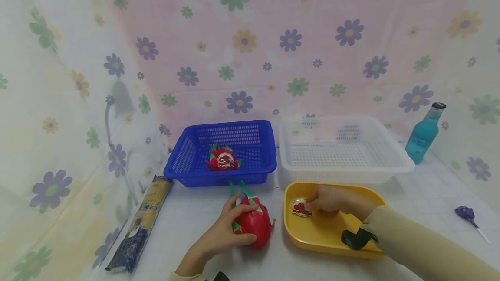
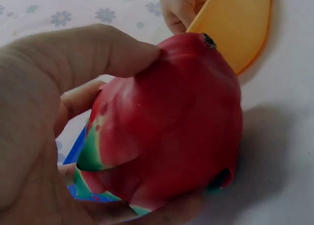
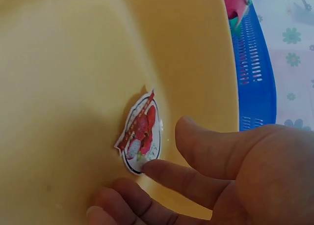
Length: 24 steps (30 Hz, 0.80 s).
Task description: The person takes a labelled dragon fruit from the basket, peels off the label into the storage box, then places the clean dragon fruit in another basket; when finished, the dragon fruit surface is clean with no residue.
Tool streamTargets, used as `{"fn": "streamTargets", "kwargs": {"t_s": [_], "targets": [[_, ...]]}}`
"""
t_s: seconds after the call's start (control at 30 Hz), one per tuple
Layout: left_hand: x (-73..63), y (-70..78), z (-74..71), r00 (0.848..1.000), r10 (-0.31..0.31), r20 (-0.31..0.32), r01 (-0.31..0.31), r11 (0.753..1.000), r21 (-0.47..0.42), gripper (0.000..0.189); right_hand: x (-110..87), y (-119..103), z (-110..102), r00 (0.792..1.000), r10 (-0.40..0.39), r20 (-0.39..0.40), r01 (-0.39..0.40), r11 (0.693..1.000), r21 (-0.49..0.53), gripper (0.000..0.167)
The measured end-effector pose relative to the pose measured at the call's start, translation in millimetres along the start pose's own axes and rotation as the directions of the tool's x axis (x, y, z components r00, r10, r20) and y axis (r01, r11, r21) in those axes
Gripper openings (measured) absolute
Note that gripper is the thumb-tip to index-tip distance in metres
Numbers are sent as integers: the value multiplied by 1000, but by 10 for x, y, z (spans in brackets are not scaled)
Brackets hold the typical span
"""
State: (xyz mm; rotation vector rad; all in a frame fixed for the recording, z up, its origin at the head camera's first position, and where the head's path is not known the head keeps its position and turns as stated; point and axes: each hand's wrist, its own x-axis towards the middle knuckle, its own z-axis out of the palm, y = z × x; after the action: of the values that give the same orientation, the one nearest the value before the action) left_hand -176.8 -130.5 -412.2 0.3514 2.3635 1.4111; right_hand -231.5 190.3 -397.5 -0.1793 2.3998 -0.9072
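Note:
My left hand (image 1: 224,228) grips a red toy dragon fruit (image 1: 255,224) with green-tipped scales, left of the yellow tray (image 1: 291,233). In the left wrist view, the thumb lies over the dragon fruit (image 2: 181,117) and the other fingers wrap its far side and underside. Inside the tray is an oval sticker (image 1: 301,208) with a red fruit picture, near its left wall. My right hand (image 1: 330,200) is over it. In the right wrist view, the index fingertip touches the lower edge of the sticker (image 3: 142,134), with the thumb held apart from it.
Behind stand a blue basket (image 1: 187,179) with another labelled dragon fruit (image 1: 223,158) and a white basket (image 1: 343,176). A bottle of blue liquid (image 1: 423,135) stands at the back right, a purple lollipop (image 1: 465,214) at the right. A long pasta packet (image 1: 140,224) lies left.

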Motion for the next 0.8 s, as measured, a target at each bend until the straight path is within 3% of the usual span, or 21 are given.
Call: {"fn": "streamTargets", "kwargs": {"t_s": [0.17, 0.33, 0.57, 0.8], "targets": [[-31, -25, 28, 1000, 8, -4, -8, 1000, -4, 60, -34, 0, 1, 1000, 10, -9, -11, 999, -35, 24], [-29, -47, 75, 999, -19, -47, 19, 1000, -18, 52, -100, 10, -97, 1000, -14, 0, 14, 1000, 5, 26], [-36, -79, 133, 984, -110, -140, 101, 993, -68, 73, -294, 112, -380, 997, -42, -69, 45, 998, 49, 44], [-81, -98, 59, 979, -193, -60, 183, 973, -139, 74, -479, 348, -603, 988, -15, -151, 37, 989, 141, 59]]}}
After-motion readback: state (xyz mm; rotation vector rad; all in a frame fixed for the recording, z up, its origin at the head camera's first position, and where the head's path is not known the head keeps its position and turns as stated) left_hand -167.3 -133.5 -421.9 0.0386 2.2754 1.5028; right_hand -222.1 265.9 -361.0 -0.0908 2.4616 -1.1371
